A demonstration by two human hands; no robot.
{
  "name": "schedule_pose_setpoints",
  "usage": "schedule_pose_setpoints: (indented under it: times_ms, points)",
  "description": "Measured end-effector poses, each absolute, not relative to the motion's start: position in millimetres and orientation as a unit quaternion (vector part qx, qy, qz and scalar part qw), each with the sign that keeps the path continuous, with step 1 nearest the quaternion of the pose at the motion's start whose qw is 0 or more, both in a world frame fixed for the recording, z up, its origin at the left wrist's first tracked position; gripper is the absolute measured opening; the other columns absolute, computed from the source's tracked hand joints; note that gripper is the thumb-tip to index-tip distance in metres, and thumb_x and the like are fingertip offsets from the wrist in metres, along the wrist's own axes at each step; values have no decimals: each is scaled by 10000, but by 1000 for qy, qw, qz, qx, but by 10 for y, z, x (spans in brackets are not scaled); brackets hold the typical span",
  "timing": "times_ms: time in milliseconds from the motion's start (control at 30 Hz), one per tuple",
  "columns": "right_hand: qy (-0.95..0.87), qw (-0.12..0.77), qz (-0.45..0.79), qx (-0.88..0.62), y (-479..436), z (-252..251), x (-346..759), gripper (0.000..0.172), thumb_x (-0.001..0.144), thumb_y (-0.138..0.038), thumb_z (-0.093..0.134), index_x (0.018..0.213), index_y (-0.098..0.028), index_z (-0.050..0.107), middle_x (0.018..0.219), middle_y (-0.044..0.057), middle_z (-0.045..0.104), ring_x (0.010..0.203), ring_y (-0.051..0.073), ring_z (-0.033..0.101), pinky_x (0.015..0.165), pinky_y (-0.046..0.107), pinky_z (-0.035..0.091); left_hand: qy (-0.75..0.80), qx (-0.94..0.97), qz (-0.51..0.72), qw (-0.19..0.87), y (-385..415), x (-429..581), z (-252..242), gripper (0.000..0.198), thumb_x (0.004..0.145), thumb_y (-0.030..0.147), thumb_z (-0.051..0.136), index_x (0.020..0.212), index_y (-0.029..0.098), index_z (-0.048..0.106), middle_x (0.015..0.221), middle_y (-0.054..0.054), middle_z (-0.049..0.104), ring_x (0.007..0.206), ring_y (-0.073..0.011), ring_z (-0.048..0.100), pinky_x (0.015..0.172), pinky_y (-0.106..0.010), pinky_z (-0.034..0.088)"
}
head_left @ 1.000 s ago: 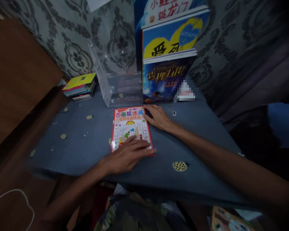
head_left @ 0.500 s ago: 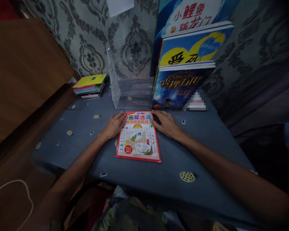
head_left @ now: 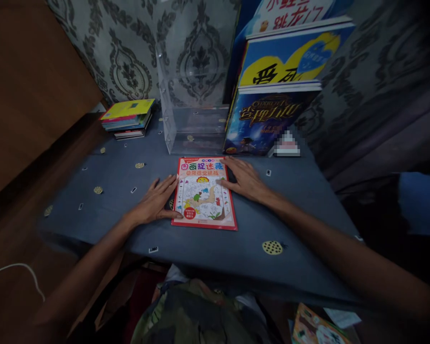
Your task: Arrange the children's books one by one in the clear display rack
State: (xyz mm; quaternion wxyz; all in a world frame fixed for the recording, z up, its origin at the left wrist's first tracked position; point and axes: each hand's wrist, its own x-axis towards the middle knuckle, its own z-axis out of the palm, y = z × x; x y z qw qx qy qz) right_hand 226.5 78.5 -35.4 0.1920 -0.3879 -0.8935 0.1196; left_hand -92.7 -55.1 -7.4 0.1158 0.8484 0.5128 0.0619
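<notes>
Blue-grey tablecloth [head_left: 122, 236] | red-bordered book [head_left: 205, 197] lies flat on it, long axis roughly twelve-to-six, transparent rack [head_left: 197, 126] just beyond at twelve | left hand [head_left: 156, 200] at its nine o'clock, right hand [head_left: 245, 179] at two (both touching, neither nearer) | both grips wide, fingers spread

Paper, cloth, clear plastic.
Red-bordered book [head_left: 206, 198]: smooth-looking paper cover from where I stand. Tablecloth [head_left: 118, 177]: matt cloth, lightly creased. Rack [head_left: 200, 143]: transparent plastic, glossy edges. Brown panel [head_left: 32, 91]: smooth, wood-like.
</notes>
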Motion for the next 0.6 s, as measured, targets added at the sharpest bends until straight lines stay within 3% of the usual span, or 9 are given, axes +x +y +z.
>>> schedule_pose_setpoints:
  times_ms: [133, 400, 600]
  points:
    - [-903, 158, 117, -383, 417, -318, 2335, 823, 889, -708, 525, 1512, -182, 415, 1609, 218, 348, 1494, 390, 316, 1166, 640, 302, 520, 845, 67, 108, -573, -921, -84, 1076, 812, 798, 547, 1610, 207, 134, 1650, -204, 243, 1541, -358, 204, 1225, -593, 178]
    - [-907, 137, 113, -381, -119, -347, 2426, 887, 861, -765, 517, 1503, -159, 439, 1601, 246, 345, 1509, 379, 285, 1183, 652, 273, 556, 810, 94, 162, -564, -810, -38, 973, 843, 706, 596, 1569, 140, 279, 1635, -222, 272, 1534, -359, 228, 1227, -603, 168]
    - [-905, 148, 140, -374, -112, -398, 2434, 917, 862, -725, 564, 1558, -163, 364, 1612, 230, 331, 1509, 401, 272, 1186, 672, 249, 596, 701, 295, 258, -481, -674, -115, 590, 850, 412, 652, 1389, 185, 571, 1476, -145, 558, 1379, -341, 500, 1171, -512, 359]
